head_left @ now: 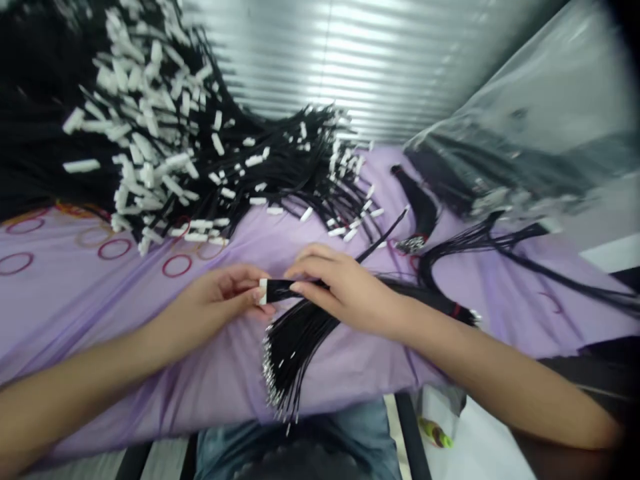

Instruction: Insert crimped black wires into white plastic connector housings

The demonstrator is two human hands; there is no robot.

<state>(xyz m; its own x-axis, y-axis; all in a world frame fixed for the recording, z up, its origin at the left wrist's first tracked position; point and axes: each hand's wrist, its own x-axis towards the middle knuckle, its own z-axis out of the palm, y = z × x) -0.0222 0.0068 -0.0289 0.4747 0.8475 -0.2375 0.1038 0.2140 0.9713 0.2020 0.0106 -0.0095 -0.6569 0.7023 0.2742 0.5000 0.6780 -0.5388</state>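
Observation:
My left hand (233, 291) pinches the white end piece (263, 292) of a bundle of thin black wires between thumb and fingers. Close beside it, my right hand (345, 288) is closed round the black wire bundle (281, 291) just behind that end piece. Below the right hand, a fan of black wires (300, 340) with shiny silver tips spreads over the purple cloth (220, 373). Whether this fan belongs to the held bundle is hidden by the hand. A tied black bundle (440, 300) with silver tips lies under my right forearm.
A large heap of black wires with white end pieces (145, 147) fills the back left. Red rubber bands (177, 265) lie in front of it. Another tied bundle (420, 207) and loose wires (465, 240) lie right. A clear plastic bag (540, 133) stands behind, beside ridged metal (350, 60).

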